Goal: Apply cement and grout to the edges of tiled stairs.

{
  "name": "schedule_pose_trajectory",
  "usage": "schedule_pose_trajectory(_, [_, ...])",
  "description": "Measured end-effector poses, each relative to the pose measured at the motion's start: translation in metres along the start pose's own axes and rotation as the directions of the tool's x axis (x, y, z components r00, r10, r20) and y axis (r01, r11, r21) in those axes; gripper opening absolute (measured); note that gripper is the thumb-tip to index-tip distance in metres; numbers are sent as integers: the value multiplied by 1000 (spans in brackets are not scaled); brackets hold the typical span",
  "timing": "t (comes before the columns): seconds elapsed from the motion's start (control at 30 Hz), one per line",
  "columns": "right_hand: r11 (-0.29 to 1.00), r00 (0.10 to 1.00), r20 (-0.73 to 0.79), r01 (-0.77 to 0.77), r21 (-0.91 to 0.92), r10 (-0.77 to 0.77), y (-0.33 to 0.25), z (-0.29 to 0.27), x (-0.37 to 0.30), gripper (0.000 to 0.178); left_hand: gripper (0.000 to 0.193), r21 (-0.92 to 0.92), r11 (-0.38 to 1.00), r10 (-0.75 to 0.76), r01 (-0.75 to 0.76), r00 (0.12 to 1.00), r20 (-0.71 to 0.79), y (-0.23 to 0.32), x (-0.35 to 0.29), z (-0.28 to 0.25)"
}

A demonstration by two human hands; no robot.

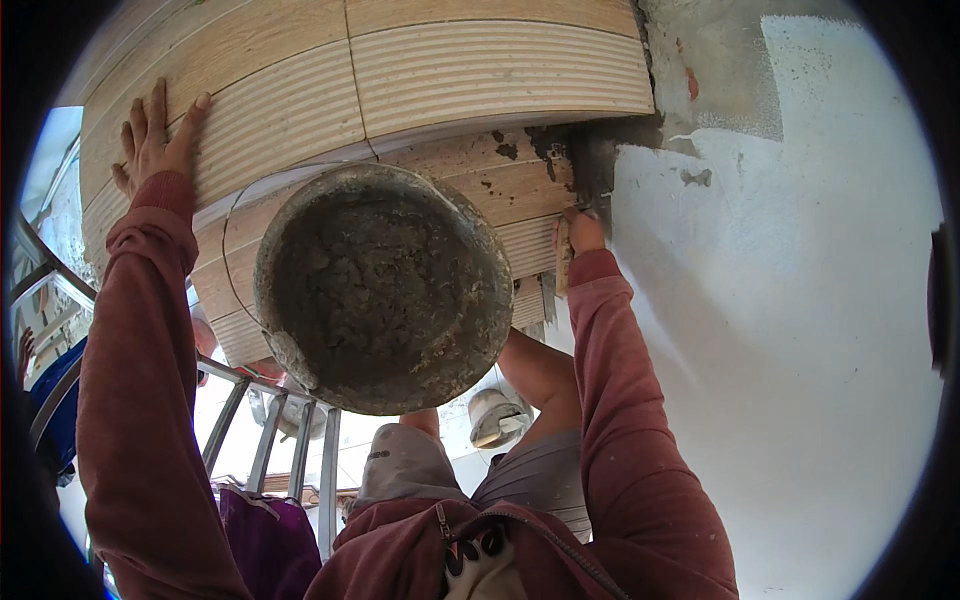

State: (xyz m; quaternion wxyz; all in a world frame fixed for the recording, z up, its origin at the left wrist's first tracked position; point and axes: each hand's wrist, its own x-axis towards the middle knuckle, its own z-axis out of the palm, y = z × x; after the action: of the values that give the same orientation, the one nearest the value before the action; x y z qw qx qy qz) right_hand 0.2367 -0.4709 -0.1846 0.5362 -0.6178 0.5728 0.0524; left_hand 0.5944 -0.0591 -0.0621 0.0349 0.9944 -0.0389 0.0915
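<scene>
Tile (pixel 300 110) lies flat under the left hand's (pixel 150 140) spread fingers — its long axis running rightward toward the right hand (pixel 584 232) (clenched on a small tool), mortar bucket (pixel 383 290) between.

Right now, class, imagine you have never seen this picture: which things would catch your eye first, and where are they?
A round pan of grey mortar fills the middle. Behind it runs a wall of wood-look tiles; the left hand lies flat on them at upper left. The right hand works at the tiles' edge beside the white plaster wall.

one mortar pan (pixel 385 290), two hands (pixel 150 135) (pixel 583 232), four railing bars (pixel 270 440)
</scene>
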Motion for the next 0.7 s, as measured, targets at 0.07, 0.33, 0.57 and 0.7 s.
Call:
schedule_pose_trajectory(0.07, [977,996,76,69,-200,-55,10,5,10,22,78,7,1000,-2,2,1000,-3,-3,1,-2])
schedule_pose_trajectory(0.33, [845,955,81,292,-448,-287,26,10,8,19,79,-24,1000,-9,10,1000,21,1,1,-2])
schedule_pose_trajectory(0.57, [969,998,-55,3,248,11,-19,13,-52,17,80,3,1000,0,0,1000,2,-6,1,-4])
schedule_pose_trajectory(0.7, [990,991,-4,134,-50,-135,24,-21,31,18,79,-43,999,4,-3,1000,10,8,0,0])
